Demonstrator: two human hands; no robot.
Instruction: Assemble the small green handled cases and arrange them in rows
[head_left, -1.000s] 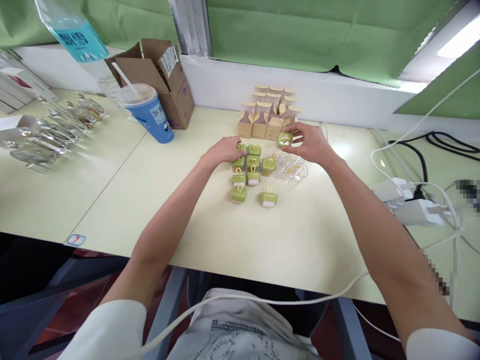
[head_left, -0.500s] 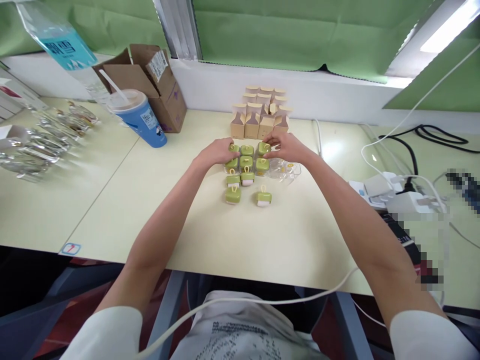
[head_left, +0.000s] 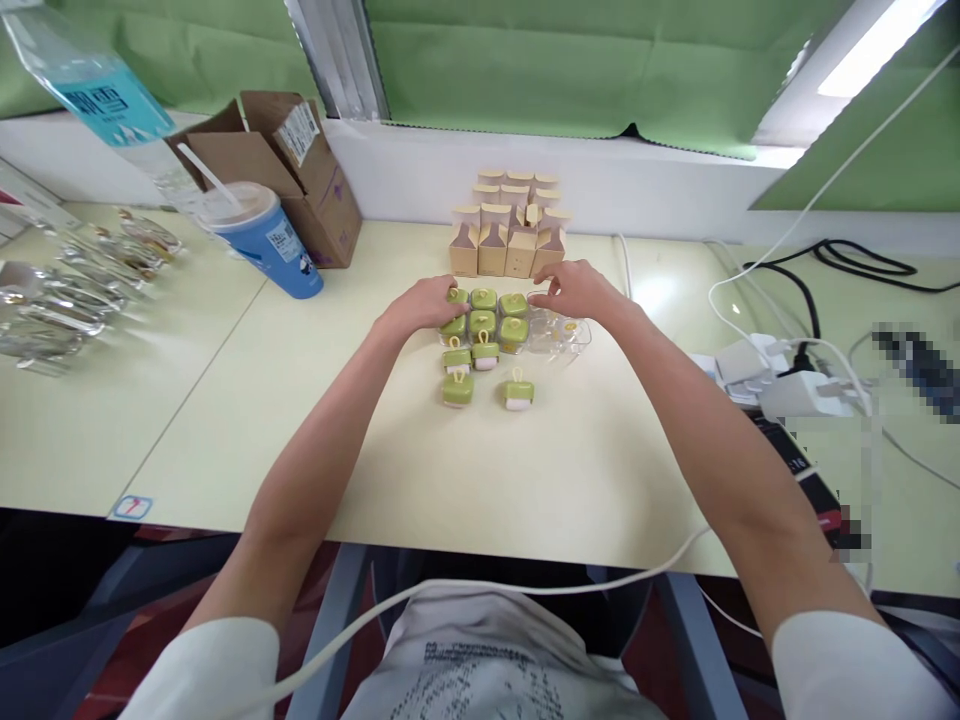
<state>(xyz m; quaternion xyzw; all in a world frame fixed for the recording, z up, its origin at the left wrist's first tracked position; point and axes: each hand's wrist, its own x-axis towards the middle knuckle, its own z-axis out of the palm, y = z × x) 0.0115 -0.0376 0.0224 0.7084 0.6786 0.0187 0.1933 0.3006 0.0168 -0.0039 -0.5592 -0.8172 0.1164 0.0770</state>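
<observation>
My left hand (head_left: 429, 303) grips the left end of a clear plastic tray (head_left: 574, 343), its thumb and fingers around a corner piece. Several small green-topped containers (head_left: 482, 322) with pale yellow loops fill the tray's left cells; the right cells are bare. Just right of the back-row green-topped container (head_left: 513, 304), my right hand (head_left: 574, 290) hovers with thumb and fingers apart, holding nothing. In front of the tray lie several more green pieces, among them one with a whitish base (head_left: 518, 392) standing alone.
Small open cardboard boxes (head_left: 493, 250) stand in rows behind the tray. Leftward are a blue cup (head_left: 274, 245) with a straw, a brown carton (head_left: 330, 200), a water bottle (head_left: 112, 110) and clear-wrapped items (head_left: 67, 290). Chargers (head_left: 802, 393) and cables lie at right.
My right hand has let go of the green-topped container at the back and drawn slightly off it; the container now sits lower in its cell. My left hand stays at the tray.
</observation>
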